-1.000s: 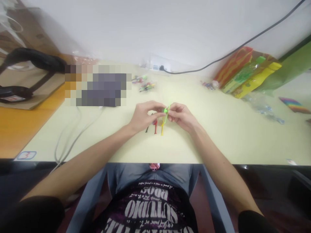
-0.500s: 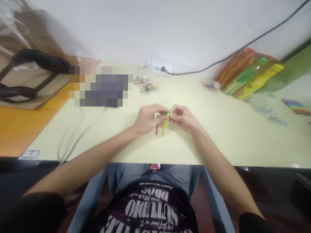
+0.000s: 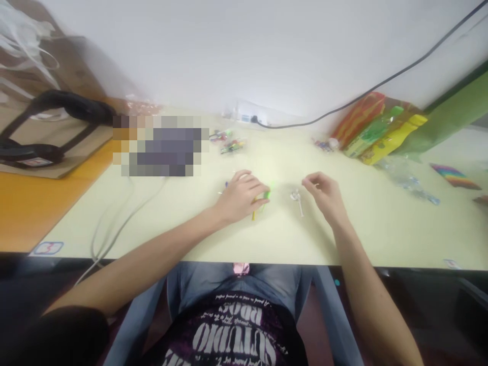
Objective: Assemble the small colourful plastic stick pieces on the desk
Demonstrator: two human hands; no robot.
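Note:
Close to the middle of the table, my left hand (image 3: pixel 244 199) is closed on a small bright green plastic piece (image 3: pixel 268 193) between thumb and fingers. A yellow stick-like piece (image 3: pixel 253 215) pokes out below that hand, and a bit of blue (image 3: pixel 226 184) shows at its far side. My right hand (image 3: pixel 325 195) hovers further right, thumb and fingers pinched together. Whether anything sits in that pinch is too small to see. Just left of its fingertips lies a small white plastic piece (image 3: pixel 299 202) with a thin stem, blurred.
Colourful small parts in clear bags (image 3: pixel 233 146) lie toward the wall. A blurred-out dark device (image 3: pixel 163 152) with cables stands at left, near a black frame-like object (image 3: pixel 57 101). At right are a yellow packet (image 3: pixel 394 140), clear plastic wrap (image 3: pixel 409 178) and a rainbow-striped item (image 3: pixel 453 175).
My right hand has parted from the green piece and moved right. The white piece now shows between the hands. My left hand keeps the green piece; the view has shifted slightly.

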